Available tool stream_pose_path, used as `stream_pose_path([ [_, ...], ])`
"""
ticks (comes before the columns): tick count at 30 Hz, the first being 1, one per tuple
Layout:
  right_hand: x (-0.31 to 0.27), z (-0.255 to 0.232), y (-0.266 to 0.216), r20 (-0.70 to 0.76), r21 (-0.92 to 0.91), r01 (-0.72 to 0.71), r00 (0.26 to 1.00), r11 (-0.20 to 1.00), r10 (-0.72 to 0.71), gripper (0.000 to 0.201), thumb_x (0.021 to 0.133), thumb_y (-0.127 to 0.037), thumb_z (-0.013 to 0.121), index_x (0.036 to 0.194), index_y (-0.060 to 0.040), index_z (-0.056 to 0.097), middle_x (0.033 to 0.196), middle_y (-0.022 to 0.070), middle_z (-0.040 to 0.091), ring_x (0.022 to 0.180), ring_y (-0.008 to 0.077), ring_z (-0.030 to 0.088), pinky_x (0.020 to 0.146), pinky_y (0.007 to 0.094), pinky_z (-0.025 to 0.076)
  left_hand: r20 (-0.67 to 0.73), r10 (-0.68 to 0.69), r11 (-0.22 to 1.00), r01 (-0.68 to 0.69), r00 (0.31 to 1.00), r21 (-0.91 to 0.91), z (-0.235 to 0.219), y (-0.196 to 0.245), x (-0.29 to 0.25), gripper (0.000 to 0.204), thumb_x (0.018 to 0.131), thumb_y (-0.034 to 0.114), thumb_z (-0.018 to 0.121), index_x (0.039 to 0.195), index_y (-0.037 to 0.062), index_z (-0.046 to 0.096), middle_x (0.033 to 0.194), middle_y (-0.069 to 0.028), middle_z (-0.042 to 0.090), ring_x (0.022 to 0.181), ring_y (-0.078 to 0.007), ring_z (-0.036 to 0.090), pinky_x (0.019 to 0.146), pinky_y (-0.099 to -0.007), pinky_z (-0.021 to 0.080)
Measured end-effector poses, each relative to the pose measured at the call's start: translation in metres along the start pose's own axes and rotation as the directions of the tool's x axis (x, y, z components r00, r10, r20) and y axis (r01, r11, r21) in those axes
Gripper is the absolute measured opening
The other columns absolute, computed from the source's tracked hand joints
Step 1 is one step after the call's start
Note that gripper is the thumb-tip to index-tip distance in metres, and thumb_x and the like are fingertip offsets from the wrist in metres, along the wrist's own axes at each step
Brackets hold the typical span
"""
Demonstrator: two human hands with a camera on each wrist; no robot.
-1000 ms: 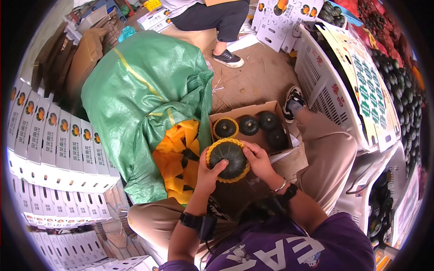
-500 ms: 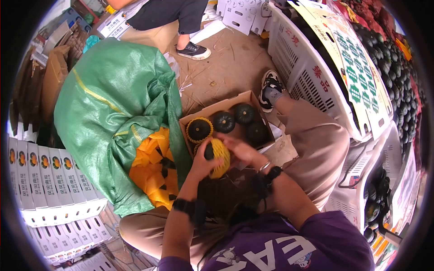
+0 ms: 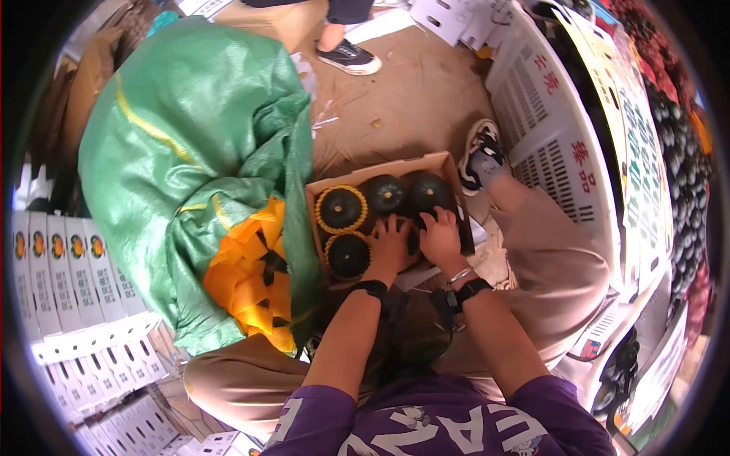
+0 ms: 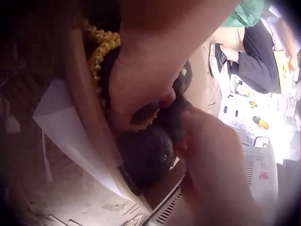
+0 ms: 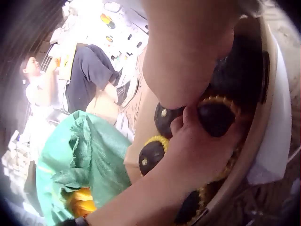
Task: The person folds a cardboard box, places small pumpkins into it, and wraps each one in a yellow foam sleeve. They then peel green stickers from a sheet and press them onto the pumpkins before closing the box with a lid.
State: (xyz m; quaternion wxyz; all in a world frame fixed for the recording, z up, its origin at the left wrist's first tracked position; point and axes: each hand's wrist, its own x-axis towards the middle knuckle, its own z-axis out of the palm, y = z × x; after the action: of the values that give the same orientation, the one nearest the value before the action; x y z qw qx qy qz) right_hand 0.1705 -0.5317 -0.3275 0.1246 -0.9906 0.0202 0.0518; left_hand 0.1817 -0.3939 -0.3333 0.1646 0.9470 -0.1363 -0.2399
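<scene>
A cardboard box (image 3: 369,172) holds several dark green squashes. Two squashes in yellow foam nets sit along its left side, one behind (image 3: 341,209) and one in front (image 3: 347,255). The left hand (image 3: 389,249) grips another netted squash (image 5: 216,117) in the front middle, thumb and fingers around it. Beside it the right hand (image 3: 442,242) reaches in from above, its spread, slightly bent fingers resting on dark squashes at the right. Two bare squashes stand in the back row, one in the middle (image 3: 386,194), one at right (image 3: 431,189).
Left of the box slumps a green sack (image 3: 198,129) with orange foam nets (image 3: 251,281) at its mouth. White crates (image 3: 547,129) stand at right, printed cartons (image 3: 76,273) at far left. A person's shoe (image 3: 348,58) is beyond the box; the wearer's shoe (image 3: 481,158) lies beside it.
The hands have moved from above the box's front edge down into it. The netted squash they held is now in the box. The head view has shifted.
</scene>
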Motion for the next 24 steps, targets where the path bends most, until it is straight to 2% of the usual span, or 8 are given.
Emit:
stream_pose_path([
  [4, -0.009, 0.041, -0.017, 0.079, 0.344, 0.206, 0.966, 0.916, -0.247, 0.053, 0.075, -0.016, 0.066, 0.126, -0.0109, 0.052, 0.134, 0.027, 0.037, 0.12, 0.043, 0.039, 0.099, 0.0468, 0.037, -0.33, 0.131, 0.976, -0.064, 0.935, 0.207, 0.01, -0.039, -0.029, 0.056, 0.071, 0.025, 0.071, 0.123, 0.0188, 0.051, 0.133, -0.0129, 0.041, 0.124, -0.0326, 0.039, 0.087, -0.0603, 0.039],
  [6, -0.023, 0.036, -0.019, 0.101, 0.285, 0.248, 0.953, 0.926, -0.286, 0.052, 0.075, -0.016, 0.063, 0.126, -0.0114, 0.051, 0.132, 0.0262, 0.039, 0.121, 0.0437, 0.038, 0.101, 0.0469, 0.036, -0.469, -0.027, 0.874, -0.207, 0.883, -0.44, -0.034, -0.082, -0.068, 0.028, 0.077, 0.019, 0.066, 0.104, 0.0102, 0.062, 0.108, -0.0156, 0.061, 0.101, -0.0252, 0.058, 0.082, -0.0481, 0.046],
  [9, -0.026, 0.008, -0.035, 0.197, 0.268, 0.159, 0.956, 0.95, -0.216, 0.059, 0.074, -0.019, 0.065, 0.129, -0.0113, 0.048, 0.133, 0.0284, 0.037, 0.122, 0.0441, 0.036, 0.101, 0.0457, 0.036, -0.713, -0.625, 0.719, -0.121, 0.317, -0.684, -0.061, -0.183, -0.092, 0.012, 0.084, 0.011, 0.059, 0.089, 0.0015, 0.064, 0.081, -0.0135, 0.067, 0.068, -0.027, 0.064, 0.061, -0.0363, 0.048],
  [11, -0.031, 0.005, -0.048, 0.118, 0.256, 0.175, 0.971, 0.951, -0.21, 0.057, 0.074, -0.02, 0.065, 0.128, -0.0102, 0.049, 0.13, 0.028, 0.041, 0.119, 0.0438, 0.039, 0.099, 0.0454, 0.038, -0.689, -0.6, 0.8, 0.296, 0.406, -0.522, -0.045, -0.236, -0.116, 0.022, 0.078, 0.013, 0.056, 0.093, -0.0024, 0.062, 0.083, -0.0232, 0.064, 0.077, -0.0375, 0.063, 0.068, -0.0421, 0.05],
  [13, -0.046, -0.008, -0.062, 0.053, 0.328, 0.191, 0.974, 0.925, -0.22, 0.052, 0.074, -0.021, 0.065, 0.123, -0.0081, 0.052, 0.121, 0.0267, 0.048, 0.111, 0.043, 0.046, 0.094, 0.0454, 0.042, -0.381, -0.551, 0.834, 0.465, 0.743, -0.298, 0.024, -0.296, -0.131, 0.033, 0.078, 0.019, 0.056, 0.106, 0.0005, 0.059, 0.095, -0.0236, 0.063, 0.089, -0.0393, 0.061, 0.072, -0.0444, 0.05],
  [19, -0.071, -0.043, -0.069, -0.08, 0.46, 0.347, 0.933, 0.817, -0.351, 0.038, 0.076, -0.024, 0.064, 0.108, -0.0041, 0.059, 0.097, 0.0239, 0.062, 0.09, 0.0387, 0.06, 0.079, 0.045, 0.049, -0.381, -0.532, 0.829, 0.373, 0.757, -0.417, 0.007, -0.201, -0.156, 0.035, 0.093, 0.022, 0.036, 0.115, -0.0003, 0.051, 0.092, -0.0268, 0.062, 0.087, -0.0421, 0.06, 0.071, -0.0496, 0.047],
  [22, -0.073, -0.054, -0.077, 0.175, 0.463, 0.288, 0.897, 0.838, -0.405, 0.039, 0.076, -0.026, 0.063, 0.11, -0.0058, 0.06, 0.098, 0.021, 0.063, 0.093, 0.0374, 0.06, 0.081, 0.0434, 0.049, -0.036, -0.491, 0.868, 0.492, 0.87, 0.058, -0.011, -0.22, -0.17, 0.039, 0.091, 0.022, 0.036, 0.12, 0.0013, 0.052, 0.102, -0.0271, 0.061, 0.097, -0.0385, 0.06, 0.083, -0.0467, 0.047],
  [24, -0.087, -0.06, -0.08, 0.097, 0.45, 0.39, 0.873, 0.804, -0.478, 0.039, 0.076, -0.027, 0.062, 0.109, -0.006, 0.06, 0.099, 0.0195, 0.063, 0.092, 0.0364, 0.06, 0.082, 0.0423, 0.049, -0.236, -0.489, 0.87, 0.449, 0.84, -0.205, 0.063, -0.275, -0.16, 0.043, 0.091, 0.03, 0.037, 0.122, 0.0039, 0.052, 0.113, -0.0251, 0.058, 0.104, -0.0364, 0.058, 0.089, -0.0459, 0.045],
])
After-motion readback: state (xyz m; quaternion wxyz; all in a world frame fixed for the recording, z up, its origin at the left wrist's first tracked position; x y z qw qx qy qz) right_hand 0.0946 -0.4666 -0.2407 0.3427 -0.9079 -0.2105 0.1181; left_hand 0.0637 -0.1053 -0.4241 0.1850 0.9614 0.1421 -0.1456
